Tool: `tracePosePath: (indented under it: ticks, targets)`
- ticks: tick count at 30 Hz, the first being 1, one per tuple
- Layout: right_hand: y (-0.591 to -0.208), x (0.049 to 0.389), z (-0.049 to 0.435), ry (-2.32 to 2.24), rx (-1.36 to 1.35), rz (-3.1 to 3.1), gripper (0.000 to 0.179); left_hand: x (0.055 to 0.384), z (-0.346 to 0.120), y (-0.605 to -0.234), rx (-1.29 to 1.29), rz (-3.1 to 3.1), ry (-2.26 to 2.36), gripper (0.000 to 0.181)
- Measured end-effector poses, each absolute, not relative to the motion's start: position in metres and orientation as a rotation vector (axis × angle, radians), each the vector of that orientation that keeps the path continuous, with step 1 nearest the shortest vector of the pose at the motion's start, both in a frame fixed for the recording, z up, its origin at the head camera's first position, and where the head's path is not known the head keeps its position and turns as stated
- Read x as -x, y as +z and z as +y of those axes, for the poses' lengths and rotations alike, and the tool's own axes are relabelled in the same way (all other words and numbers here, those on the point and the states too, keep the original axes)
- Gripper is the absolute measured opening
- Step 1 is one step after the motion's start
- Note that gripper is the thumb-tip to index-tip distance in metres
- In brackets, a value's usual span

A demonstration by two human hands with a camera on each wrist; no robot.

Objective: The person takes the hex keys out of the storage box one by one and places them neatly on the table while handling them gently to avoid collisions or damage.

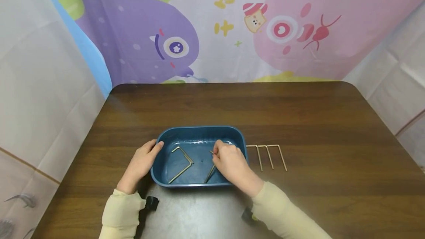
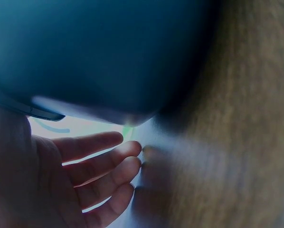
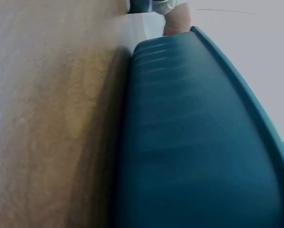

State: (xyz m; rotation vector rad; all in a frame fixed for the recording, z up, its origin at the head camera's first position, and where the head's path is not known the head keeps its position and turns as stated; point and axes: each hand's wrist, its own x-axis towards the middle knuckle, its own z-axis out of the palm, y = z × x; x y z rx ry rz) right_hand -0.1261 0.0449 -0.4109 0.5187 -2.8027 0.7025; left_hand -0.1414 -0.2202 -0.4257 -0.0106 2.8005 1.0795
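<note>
A blue rectangular bin [image 1: 199,185] stands on the table. My left hand [image 1: 141,161] is at its left end, thumb lying over the rim and the fingers extended loosely along the outside, as the left wrist view shows. Inside the bin my right hand [image 1: 232,161] pinches a thin, brass-coloured bent metal rod [image 1: 210,174], mostly covered by the fingers. Bent metal rods [image 1: 182,171] of the same kind lie on the bin floor to the left; I cannot tell how many. The right wrist view shows only the bin's outer wall [image 3: 194,133], not the right hand's fingers.
Right of the bin, three bent metal rods [image 1: 269,158] lie in a row on the brown wooden table [image 1: 332,128], close to the bin wall. A printed curtain [image 1: 225,58] hangs behind the far edge. Pale sheets hang at both sides.
</note>
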Motion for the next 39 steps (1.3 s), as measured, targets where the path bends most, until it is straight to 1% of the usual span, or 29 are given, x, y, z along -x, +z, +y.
tracePosePath:
  ticks: [7,16,24,32,39]
  targets:
    - [-0.4,0.126,0.052,0.879,-0.476,-2.8,0.013,0.142,-0.221,-0.426,0.006,2.803,1.091,0.063]
    - [-0.388,0.126,0.061,0.992,-0.437,-2.862,0.016,0.142,-0.221,-0.428,0.005,2.803,1.1,0.061]
    - [-0.383,0.126,0.064,1.035,-0.462,-2.897,0.018,0.143,-0.221,-0.429,0.013,2.803,1.093,0.063]
    - [-0.374,0.127,0.07,1.053,-0.445,-2.884,0.017,0.143,-0.221,-0.428,0.014,2.804,1.1,0.062]
    - [-0.369,0.129,0.077,1.041,-0.438,-2.838,0.011,0.143,-0.221,-0.429,0.008,2.808,1.098,0.061]
